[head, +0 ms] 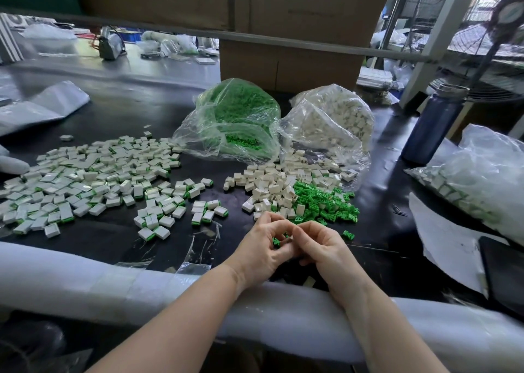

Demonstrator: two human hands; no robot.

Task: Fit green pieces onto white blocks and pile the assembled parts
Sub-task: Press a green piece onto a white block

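- Centrally, the left hand (256, 248) and right hand (323, 245) meet, fingers curled, pinching small green pieces (276, 241) between them.
- Loose white blocks (272, 185) and green pieces lie at 12 o'clock.
- Assembled parts (93, 180), white with green edges, spread at 10 o'clock on the dark desk (113, 242).

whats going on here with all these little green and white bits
A person is fitting parts at a dark table. The left hand and right hand meet over a green piece. Ahead lie loose white blocks and green pieces; the assembled parts are spread to the left.
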